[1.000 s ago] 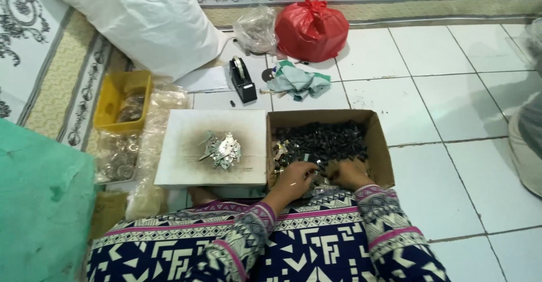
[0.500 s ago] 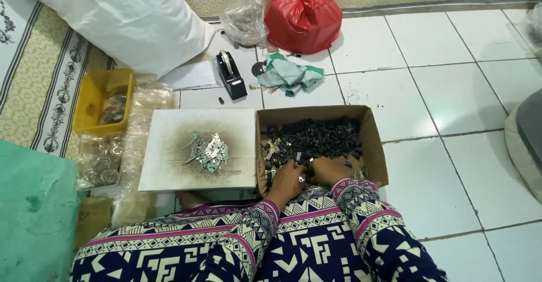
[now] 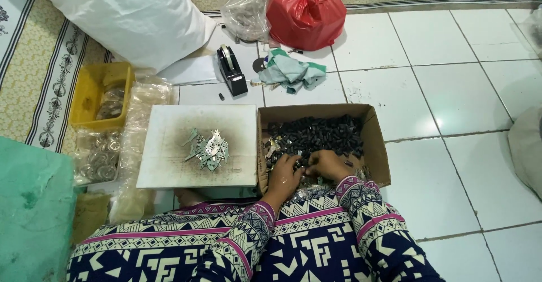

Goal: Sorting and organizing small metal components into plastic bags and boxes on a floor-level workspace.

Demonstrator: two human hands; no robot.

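Cardboard box [image 3: 377,141] of small black parts [image 3: 316,135]: left hand [image 3: 284,175] and right hand [image 3: 329,163] meet, fingers curled, pinching pieces between fingertips.

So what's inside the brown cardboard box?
The brown cardboard box holds a heap of small black pieces and some silvery metal bits. Both hands, left hand and right hand, cover what lies beneath them.
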